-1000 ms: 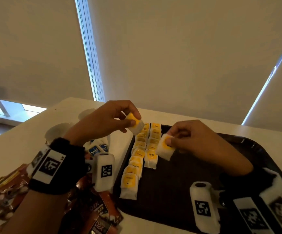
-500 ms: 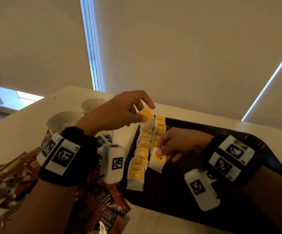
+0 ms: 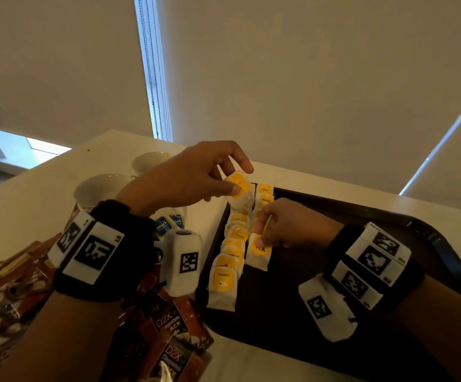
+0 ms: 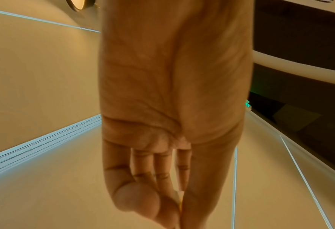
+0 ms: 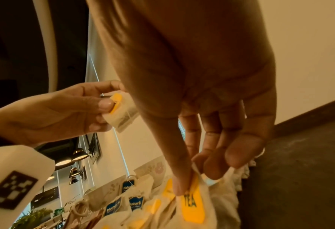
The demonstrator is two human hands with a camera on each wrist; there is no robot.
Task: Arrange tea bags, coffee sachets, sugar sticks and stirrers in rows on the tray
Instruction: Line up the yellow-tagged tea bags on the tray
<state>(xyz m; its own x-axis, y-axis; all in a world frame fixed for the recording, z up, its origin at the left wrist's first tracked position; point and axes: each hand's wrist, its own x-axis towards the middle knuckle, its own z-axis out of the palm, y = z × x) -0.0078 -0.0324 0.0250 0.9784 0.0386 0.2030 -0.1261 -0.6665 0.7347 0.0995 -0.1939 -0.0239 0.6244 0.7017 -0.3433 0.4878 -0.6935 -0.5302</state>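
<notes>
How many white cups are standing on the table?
2: one cup left of the left hand, the other cup behind it, both partly hidden.

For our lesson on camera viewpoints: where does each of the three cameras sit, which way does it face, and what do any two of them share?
Head: on the head, facing forward and down at the tray; both hands and wristbands show.
Left wrist: on the left wrist, along the left hand; blinds beyond.
Right wrist: on the right wrist, along the right hand pinching a TEA-tagged tea bag.
Shared: head and right wrist views both show the left hand pinching a yellow-tagged tea bag.
</notes>
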